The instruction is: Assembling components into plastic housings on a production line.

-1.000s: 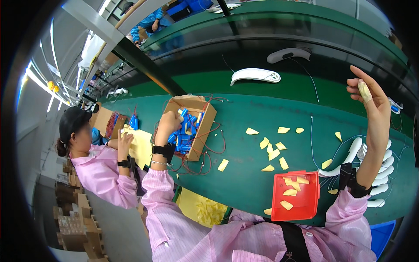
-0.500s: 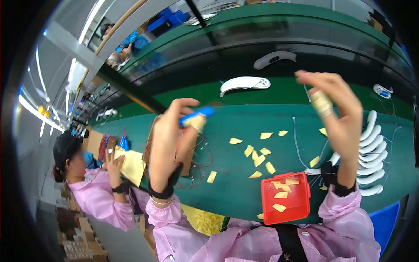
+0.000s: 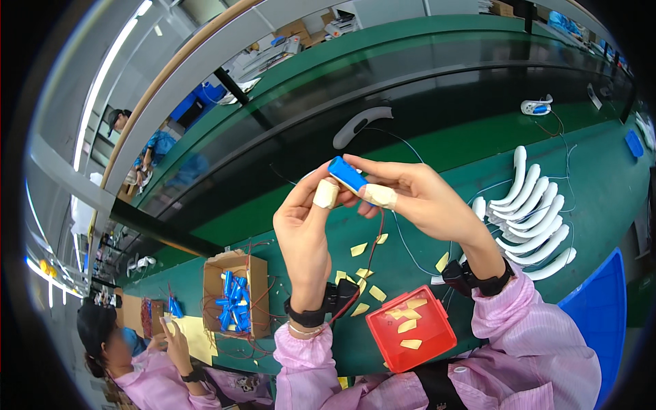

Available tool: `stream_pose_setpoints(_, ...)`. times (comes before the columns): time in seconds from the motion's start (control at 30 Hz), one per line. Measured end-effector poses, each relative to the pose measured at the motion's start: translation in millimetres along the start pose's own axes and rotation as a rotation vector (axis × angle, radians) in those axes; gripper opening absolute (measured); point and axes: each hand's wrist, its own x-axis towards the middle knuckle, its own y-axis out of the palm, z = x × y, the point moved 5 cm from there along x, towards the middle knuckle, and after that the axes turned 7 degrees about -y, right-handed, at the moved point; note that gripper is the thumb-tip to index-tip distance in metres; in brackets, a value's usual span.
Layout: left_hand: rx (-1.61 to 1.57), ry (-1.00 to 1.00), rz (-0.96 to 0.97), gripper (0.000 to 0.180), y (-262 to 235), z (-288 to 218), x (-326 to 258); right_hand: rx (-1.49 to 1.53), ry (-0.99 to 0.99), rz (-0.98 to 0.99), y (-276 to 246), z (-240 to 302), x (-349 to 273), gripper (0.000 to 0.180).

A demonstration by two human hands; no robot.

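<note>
A blue battery pack (image 3: 347,173) with a thin red wire is held up between my two hands, over the far side of the green table. My left hand (image 3: 304,236) is closed on its left end, and my right hand (image 3: 432,205) grips it from the right. Both thumbs have yellowish tape around them. The wire drops from beside my right fingers toward my left wrist. Small yellow pieces (image 3: 377,293) lie scattered on the table below, and others lie in a red plastic tray (image 3: 437,338) close to me.
A cardboard box (image 3: 257,287) of blue battery packs stands to the left. Several white curved shells (image 3: 540,236) with wires lie at the right, near a blue bin (image 3: 601,321). A grey curved part (image 3: 359,126) rests on the dark strip beyond. A person in pink (image 3: 147,369) works at left.
My right hand has come in from the right and now grips the battery pack along with my left. The view has shifted, bringing the box of packs out from behind my left hand.
</note>
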Motion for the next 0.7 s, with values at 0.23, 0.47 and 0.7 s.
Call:
stream_pose_setpoints(0.23, 0.135, 0.089, -0.171, 0.029, 6, 0, 1, -0.179, -0.048, -0.058, 2, -2, 2, 0.046)
stream_pose_setpoints(0.47, 0.160, 0.114, -0.210, 0.027, -2, 0, 0, -0.458, -0.137, -0.108, 12, 3, 3, 0.045)
stream_pose_setpoints(0.7, 0.058, 0.089, -0.204, 0.026, 4, 3, 6, -0.368, -0.169, -0.231, 11, -3, 1, 0.040)
